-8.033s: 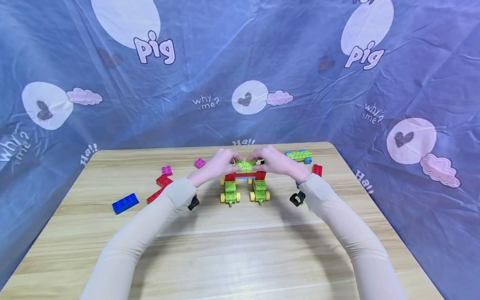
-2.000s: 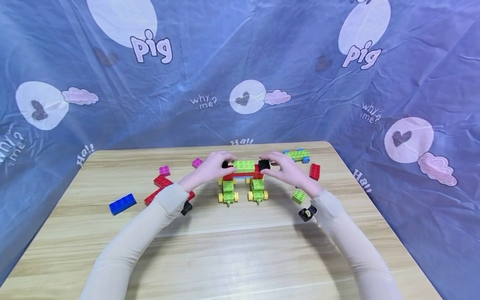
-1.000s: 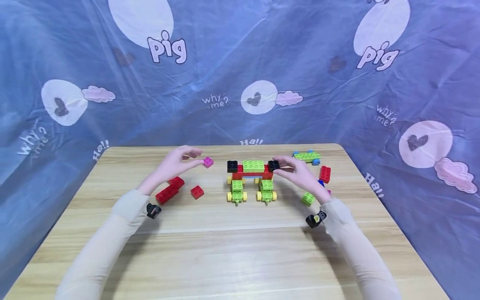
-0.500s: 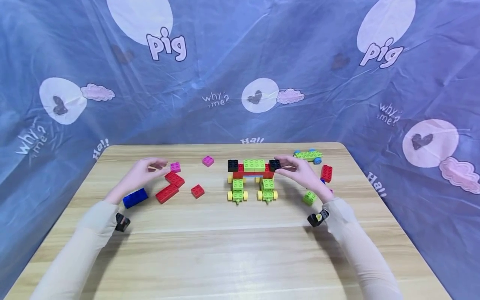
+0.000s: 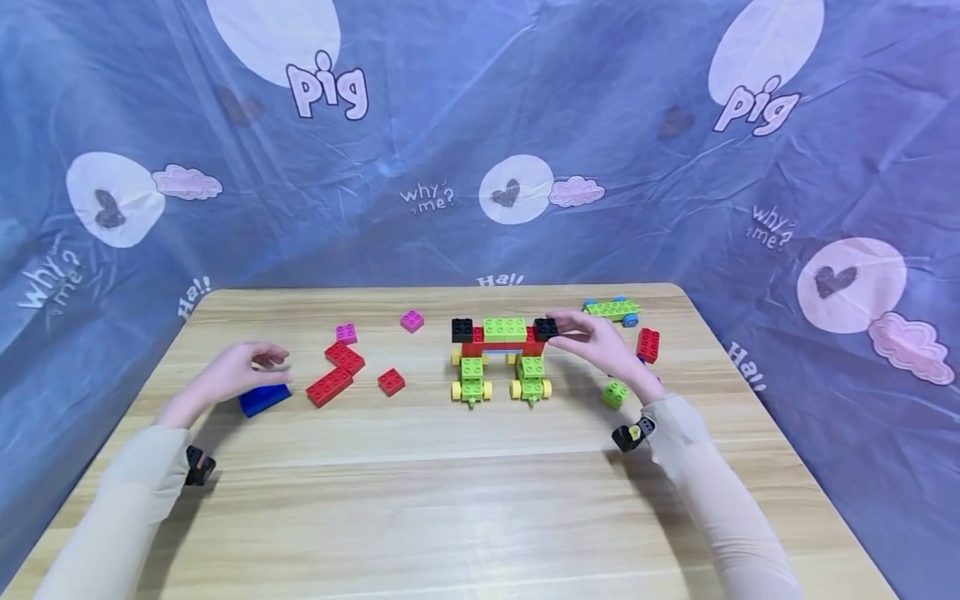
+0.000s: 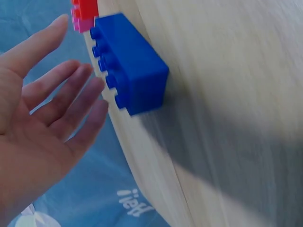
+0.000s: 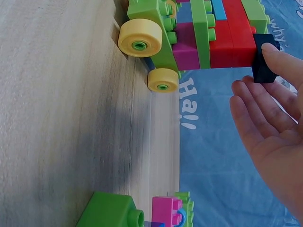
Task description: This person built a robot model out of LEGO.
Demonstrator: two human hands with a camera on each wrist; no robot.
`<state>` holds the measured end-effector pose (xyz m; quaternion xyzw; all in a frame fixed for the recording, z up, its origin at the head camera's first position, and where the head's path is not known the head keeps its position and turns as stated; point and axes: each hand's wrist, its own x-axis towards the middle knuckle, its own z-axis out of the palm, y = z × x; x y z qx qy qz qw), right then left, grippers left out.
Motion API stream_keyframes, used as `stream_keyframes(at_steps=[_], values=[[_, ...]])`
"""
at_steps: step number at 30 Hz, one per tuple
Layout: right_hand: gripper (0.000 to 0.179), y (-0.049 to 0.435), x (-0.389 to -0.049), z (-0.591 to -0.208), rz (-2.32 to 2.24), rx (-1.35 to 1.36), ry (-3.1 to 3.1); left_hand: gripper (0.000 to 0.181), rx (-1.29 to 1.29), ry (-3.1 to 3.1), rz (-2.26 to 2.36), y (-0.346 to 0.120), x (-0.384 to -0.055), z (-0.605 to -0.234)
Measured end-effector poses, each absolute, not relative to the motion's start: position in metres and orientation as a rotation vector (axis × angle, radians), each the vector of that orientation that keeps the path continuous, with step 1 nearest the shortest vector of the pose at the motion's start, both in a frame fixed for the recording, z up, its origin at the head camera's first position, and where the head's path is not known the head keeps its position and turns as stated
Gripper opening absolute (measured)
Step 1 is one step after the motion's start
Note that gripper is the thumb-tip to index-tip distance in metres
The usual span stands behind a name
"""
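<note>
My left hand hovers with relaxed fingers over the long blue brick, holding nothing. In the left wrist view the fingertips come close to the studs of that brick. My right hand holds the black brick at the right end of a built model, thumb on one side and fingers on the other. Two lime wheeled bases with yellow wheels carry the model's red crosspiece. On top sit lime bricks, and another black brick is at the left end.
Left of the model lie red bricks, a small red brick and pink bricks. To the right are a lime brick, a red brick and a lime base with blue wheels. A printed blue cloth hangs behind.
Earlier both hands were at the model's top, where black bricks now sit at both ends. The left hand then left it, passing the pink bricks toward the blue brick. The right hand stayed.
</note>
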<state>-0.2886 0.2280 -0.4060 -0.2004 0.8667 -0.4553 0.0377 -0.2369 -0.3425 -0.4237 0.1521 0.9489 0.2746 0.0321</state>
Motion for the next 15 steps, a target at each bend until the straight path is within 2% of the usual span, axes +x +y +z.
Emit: stream_keyframes(at_steps=[15], values=[[0.049, 0.2284, -0.289, -0.406, -1.41, -0.608, 2.635, 0.039, 0.443, 2.817, 0.678, -0.3519, -0.2276, -0.4238]])
